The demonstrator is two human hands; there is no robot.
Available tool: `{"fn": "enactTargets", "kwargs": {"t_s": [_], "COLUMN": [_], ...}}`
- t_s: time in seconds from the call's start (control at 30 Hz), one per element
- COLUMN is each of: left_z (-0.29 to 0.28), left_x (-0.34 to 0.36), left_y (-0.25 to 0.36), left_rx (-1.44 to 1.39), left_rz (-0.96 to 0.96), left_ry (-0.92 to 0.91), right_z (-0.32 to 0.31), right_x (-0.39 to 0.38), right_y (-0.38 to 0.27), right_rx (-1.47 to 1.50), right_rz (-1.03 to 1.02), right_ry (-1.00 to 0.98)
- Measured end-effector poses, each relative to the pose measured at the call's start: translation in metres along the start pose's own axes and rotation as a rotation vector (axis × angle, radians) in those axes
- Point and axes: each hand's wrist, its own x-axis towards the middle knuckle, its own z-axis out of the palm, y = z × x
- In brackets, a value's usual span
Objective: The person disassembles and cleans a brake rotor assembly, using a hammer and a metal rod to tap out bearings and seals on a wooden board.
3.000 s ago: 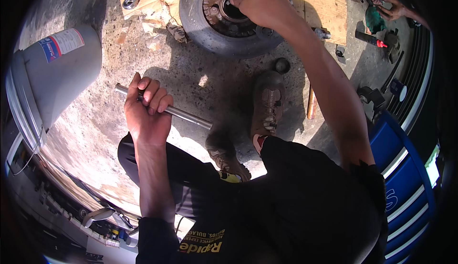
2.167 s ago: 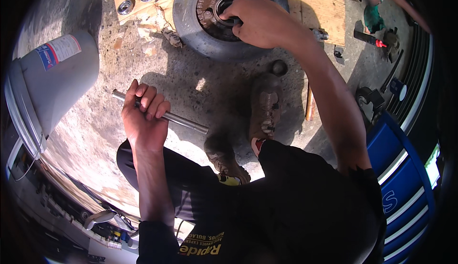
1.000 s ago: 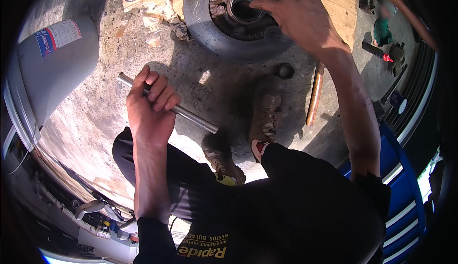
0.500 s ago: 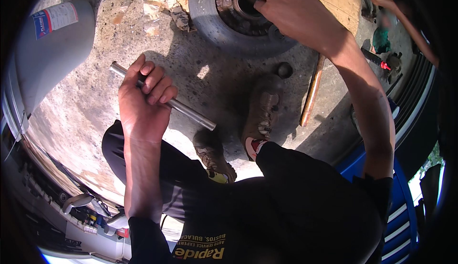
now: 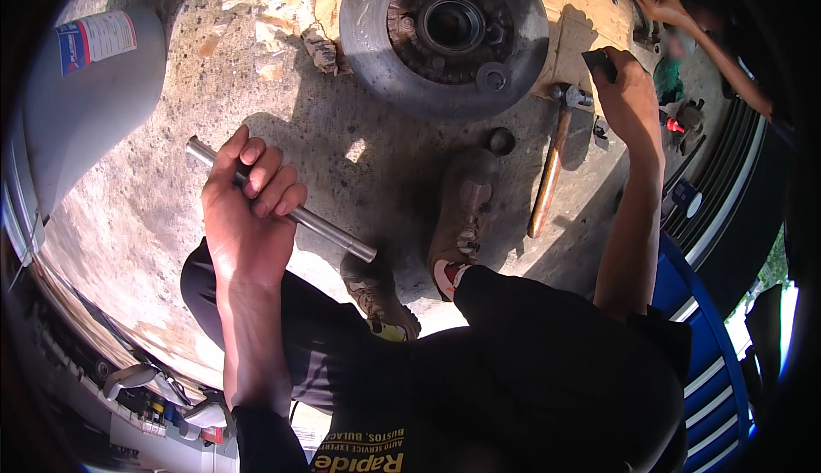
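Right hand is the closer one to the brake disc, hammer lying between them.

Fingers there are pinched on some dark flat piece, can't tell what exactly, and the disc is off to its left and a bit farther from me, face up, partly over the cardboard, not touching. Left hand is wrapped around a steel tube, well apart from the disc. Tube's long axis slants from far left to near right, so it's pretty much crosswise to the line from that hand to the disc.
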Motion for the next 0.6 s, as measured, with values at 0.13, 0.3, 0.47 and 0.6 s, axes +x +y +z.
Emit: {"fn": "enactTargets", "kwargs": {"t_s": [0.13,0.3,0.47,0.6], "left_z": [0.005,0.017,0.028,0.036], "left_x": [0.002,0.013,0.008,-0.014], "left_y": [0.000,-0.013,-0.019,-0.005], "left_rx": [0.020,0.340,0.556,0.528], "left_rz": [-0.020,0.036,0.055,0.130], "left_ry": [-0.017,0.014,0.061,0.095], "right_z": [0.024,0.037,0.037,0.050], "right_x": [-0.032,-0.027,-0.022,-0.051], "right_y": [0.034,0.000,-0.024,-0.015], "right_rx": [-0.023,0.334,0.542,0.748], "right_rz": [-0.115,0.179,0.205,0.118], "right_ry": [0.042,0.125,0.291,0.472]}}
